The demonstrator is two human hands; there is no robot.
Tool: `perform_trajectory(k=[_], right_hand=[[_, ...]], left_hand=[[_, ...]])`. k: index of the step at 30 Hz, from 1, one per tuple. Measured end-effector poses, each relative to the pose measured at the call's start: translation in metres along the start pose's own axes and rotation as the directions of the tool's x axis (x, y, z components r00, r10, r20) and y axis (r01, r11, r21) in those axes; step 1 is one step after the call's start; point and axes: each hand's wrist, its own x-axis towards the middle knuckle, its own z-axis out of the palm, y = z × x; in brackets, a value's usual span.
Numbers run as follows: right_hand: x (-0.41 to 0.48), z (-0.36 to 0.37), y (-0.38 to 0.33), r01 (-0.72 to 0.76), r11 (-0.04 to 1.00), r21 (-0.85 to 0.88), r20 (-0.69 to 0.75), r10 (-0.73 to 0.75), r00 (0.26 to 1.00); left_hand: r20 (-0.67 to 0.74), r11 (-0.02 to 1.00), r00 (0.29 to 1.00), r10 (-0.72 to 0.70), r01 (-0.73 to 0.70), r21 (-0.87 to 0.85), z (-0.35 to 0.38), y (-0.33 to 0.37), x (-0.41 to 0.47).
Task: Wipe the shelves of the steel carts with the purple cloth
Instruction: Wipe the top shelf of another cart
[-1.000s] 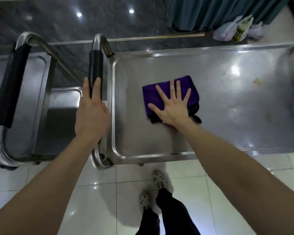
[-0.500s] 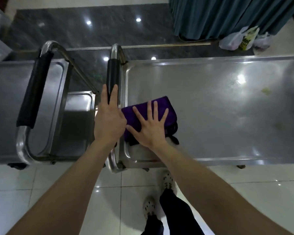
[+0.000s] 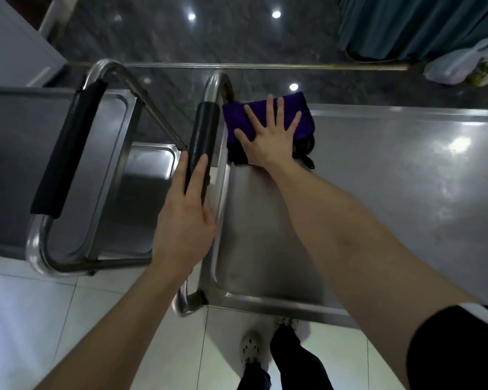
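Nearest you, your pale perforated shoes [image 3: 251, 347] stand on glossy white tiles [image 3: 40, 319] at the near rim of the right steel cart [image 3: 392, 192]. Its shelf is flat, brushed metal, with a raised rounded lip. Your left hand [image 3: 185, 220] rests on the cart's tubular handle, fingers straight along its black padded grip [image 3: 202, 136], not wrapped round it. Farther in, your right hand [image 3: 271, 139] lies flat with fingers splayed, pressing the folded purple cloth [image 3: 265, 111] into the shelf's far left corner, just beside that grip. To the left stands a second steel cart [image 3: 12, 164] with its own black-sleeved handle [image 3: 68, 150]. Beyond lie dark polished stone floor [image 3: 152, 32], a teal curtain [image 3: 406, 23] and crumpled plastic bags [image 3: 457, 66].
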Motion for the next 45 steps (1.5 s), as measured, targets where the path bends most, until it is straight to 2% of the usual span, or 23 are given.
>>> perform_trajectory(k=[3, 6, 10, 13, 17, 21, 25, 27, 30, 39, 42, 45], right_hand=[[-0.013, -0.014, 0.044, -0.001, 1.0, -0.004, 0.008, 0.001, 1.0], [-0.033, -0.03, 0.109, -0.162, 0.987, -0.011, 0.004, 0.162, 0.987], [-0.08, -0.053, 0.207, -0.397, 0.918, 0.015, 0.005, 0.397, 0.918], [-0.134, -0.048, 0.236, -0.463, 0.886, 0.007, -0.015, 0.463, 0.886], [-0.205, -0.02, 0.205, -0.474, 0.881, 0.011, -0.051, 0.473, 0.879], [-0.278, 0.018, 0.132, -0.407, 0.913, 0.015, -0.086, 0.407, 0.909], [-0.322, 0.063, 0.026, -0.167, 0.986, 0.012, -0.142, 0.167, 0.976], [-0.311, 0.073, -0.012, -0.058, 0.998, 0.013, -0.13, 0.059, 0.99], [-0.256, 0.066, -0.034, -0.002, 1.0, -0.002, -0.12, 0.001, 0.993], [-0.007, 0.007, -0.017, -0.165, 0.986, -0.001, -0.033, 0.165, 0.986], [0.012, 0.007, -0.022, -0.167, 0.986, -0.005, -0.034, 0.167, 0.985], [-0.012, 0.011, -0.025, -0.114, 0.993, 0.002, -0.012, 0.114, 0.993]], left_hand=[[0.016, 1.0, 1.0, -0.018, 0.018, -0.018, -0.002, 0.001, -0.001], [0.012, 0.999, 1.0, -0.025, 0.025, -0.022, -0.002, 0.002, -0.001], [0.016, 1.0, 1.0, -0.024, 0.024, -0.002, -0.001, 0.004, 0.0], [0.015, 1.0, 1.0, -0.009, 0.009, 0.007, 0.001, 0.001, 0.001], [0.021, 0.999, 1.0, 0.022, -0.023, 0.039, 0.004, -0.003, 0.003], [0.031, 0.998, 0.999, 0.031, -0.032, 0.046, 0.006, -0.003, 0.005], [0.027, 0.997, 0.998, 0.055, -0.056, 0.05, 0.007, -0.006, 0.004], [0.003, 0.997, 0.998, 0.064, -0.064, 0.053, 0.008, -0.007, 0.004], [-0.024, 0.996, 0.997, 0.079, -0.079, 0.034, 0.01, -0.006, 0.003], [-0.039, 0.997, 0.996, 0.08, -0.08, 0.008, 0.009, -0.008, 0.008], [-0.046, 0.997, 0.997, 0.066, -0.065, 0.029, 0.006, -0.009, 0.017], [-0.032, 0.998, 0.998, 0.06, -0.059, 0.034, 0.005, -0.008, 0.019]])
